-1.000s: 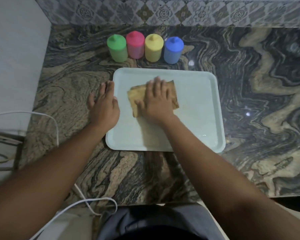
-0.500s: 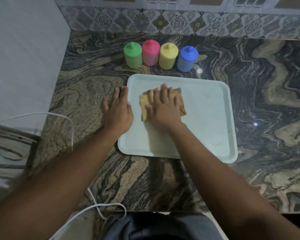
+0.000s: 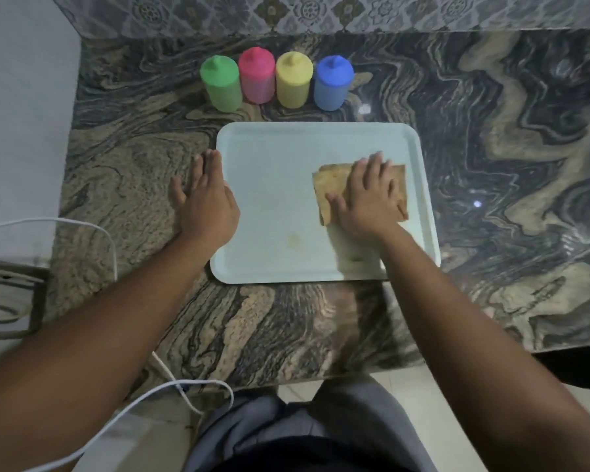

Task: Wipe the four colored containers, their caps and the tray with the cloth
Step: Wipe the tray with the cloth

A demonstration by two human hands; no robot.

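A pale blue tray (image 3: 280, 158) lies flat on the marbled counter. My right hand (image 3: 367, 199) presses flat on a folded tan cloth (image 3: 331, 180) at the tray's right side. My left hand (image 3: 206, 199) lies flat with fingers spread, on the tray's left rim and the counter beside it. Behind the tray stand four capped containers in a row: green (image 3: 221, 84), pink (image 3: 257, 75), yellow (image 3: 293, 80) and blue (image 3: 332, 83).
A white cable (image 3: 109, 247) loops over the counter's left and front edges. A white wall (image 3: 17, 114) bounds the left side and a patterned tile backsplash (image 3: 304, 11) the back. The counter (image 3: 508, 165) stretches to the right of the tray.
My right hand has slid the cloth from the tray's left-middle over to its right side. My left hand has stayed on the left rim.
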